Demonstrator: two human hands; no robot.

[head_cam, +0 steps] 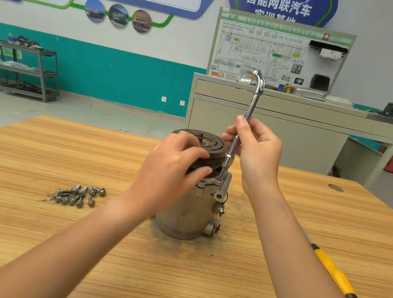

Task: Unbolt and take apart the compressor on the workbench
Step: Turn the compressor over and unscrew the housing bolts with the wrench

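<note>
Grey cylindrical metal compressor (187, 215) upright on the wooden desk (23, 211): your left hand (174, 166) curls over its black grooved pulley (215, 149), likely to steady it, while your right hand (254, 153) pinches the chrome L-shaped wrench (250, 106) seated on its right-side flange bolt (220, 175).

A wood-grain workbench (21, 223) is seen carrying a compressor (184, 214), which is stood upright on its end near the middle of the top, dark pulley uppermost. A loose heap of removed bolts (78, 195) is laid directly on the wood to the compressor's left, near it but apart. A yellow-handled screwdriver (333, 272) is laid diagonally toward the right edge, its shaft partly hidden. A small dark speck (211, 255) is seen on the wood just in front of the compressor's base.
</note>
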